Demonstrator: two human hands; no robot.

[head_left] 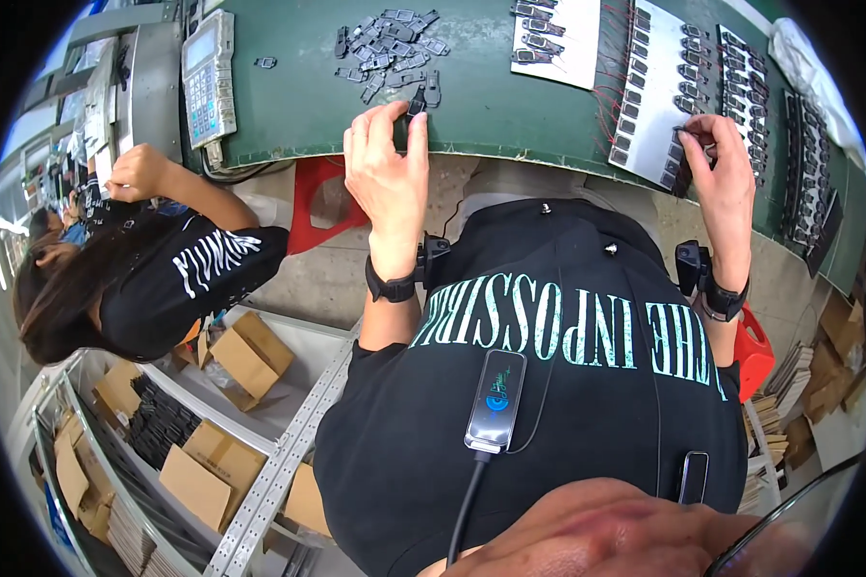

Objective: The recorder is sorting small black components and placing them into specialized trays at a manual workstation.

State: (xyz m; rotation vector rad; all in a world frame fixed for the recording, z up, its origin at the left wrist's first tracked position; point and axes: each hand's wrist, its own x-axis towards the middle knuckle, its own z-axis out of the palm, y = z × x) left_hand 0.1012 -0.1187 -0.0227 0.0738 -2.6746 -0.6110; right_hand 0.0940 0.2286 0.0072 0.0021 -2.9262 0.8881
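Workbench in green (293, 111), viewed from overhead, with two bare hands along its near edge. Pinches a small black part (417, 101) between thumb and index finger of the left hand (387, 173), nearly closed, with other fingers loosely bent, just in front of a heap of loose black parts (394, 46). Reaches with the right hand (728, 173) to the near end of a white board (652, 96), with thumb and index finger close together beside dark pieces (676, 165); hard to tell, with fingertips covering the spot, any actual hold on one. Wears black straps (390, 286) on both wrists. Along the board's left side, a row of dark squares (628, 111) with thin red wires (604, 104); on its right side, a column of black units (688, 88). Farther left, a second white board (577, 29) bearing similar units. At the bench's left end, a gray keypad device (207, 91) with a screen, near one lone black part (266, 62). At left, a co-worker (178, 288) in a black shirt, with one hand curled. Lower left, open cardboard boxes (252, 358).
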